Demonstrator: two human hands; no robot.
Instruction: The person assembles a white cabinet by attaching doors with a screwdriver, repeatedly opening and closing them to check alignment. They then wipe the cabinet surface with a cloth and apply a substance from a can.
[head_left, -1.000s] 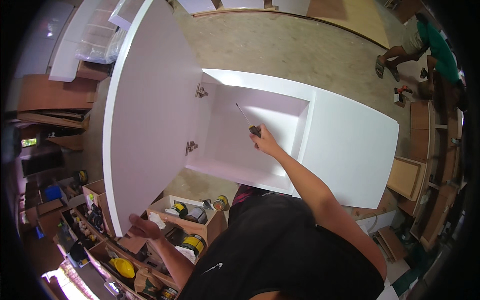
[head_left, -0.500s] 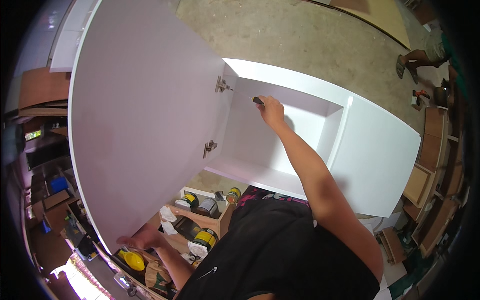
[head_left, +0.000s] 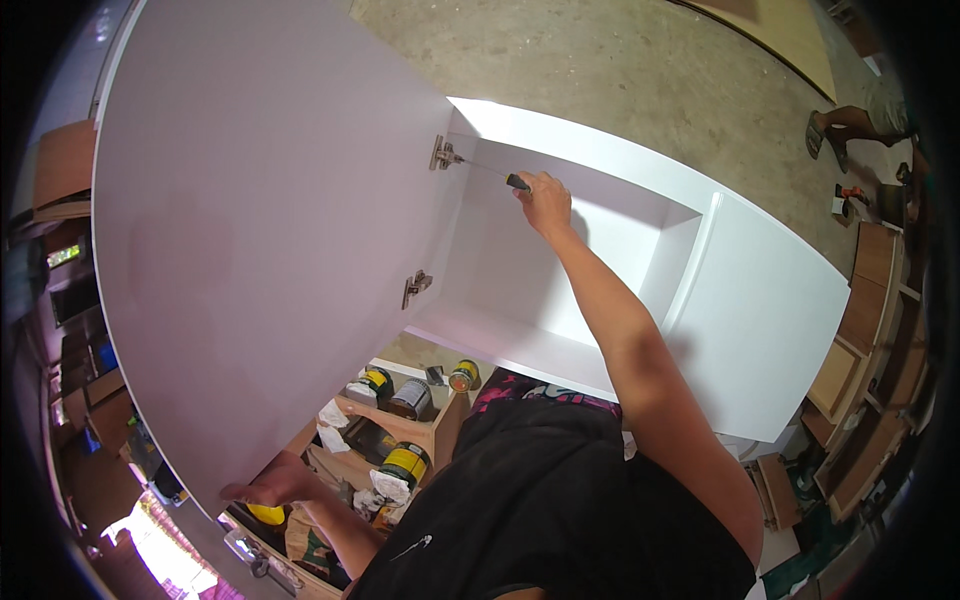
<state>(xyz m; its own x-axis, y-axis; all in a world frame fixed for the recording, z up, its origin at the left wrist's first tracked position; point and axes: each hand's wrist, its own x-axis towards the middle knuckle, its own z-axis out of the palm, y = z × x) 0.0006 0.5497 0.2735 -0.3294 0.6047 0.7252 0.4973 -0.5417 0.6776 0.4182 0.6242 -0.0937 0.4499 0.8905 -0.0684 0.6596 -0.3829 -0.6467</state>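
My right hand (head_left: pixel 546 203) is wrapped round the dark, yellow-marked handle of a screwdriver (head_left: pixel 517 182). Its thin shaft points left to the upper metal hinge (head_left: pixel 446 153), and the tip appears to meet it. A lower hinge (head_left: pixel 417 288) also joins the large white door (head_left: pixel 270 230) to the white cabinet (head_left: pixel 575 128), whose left compartment stands uncovered. At the door's lower corner, my left hand (head_left: pixel 268 482) grips or supports the edge, its fingers partly hidden behind the panel.
Below the cabinet sits a wooden box (head_left: pixel 440 432) with several cans, one a yellow-and-green can (head_left: pixel 405 462). A second white panel (head_left: pixel 765 310) covers the cabinet's right side. Another person's legs (head_left: pixel 850 125) show at upper right, above stacked wooden pieces (head_left: pixel 872 300).
The door has swung slightly further left and its lower corner now covers more of the yellow object. My right hand keeps the screwdriver at the upper hinge.
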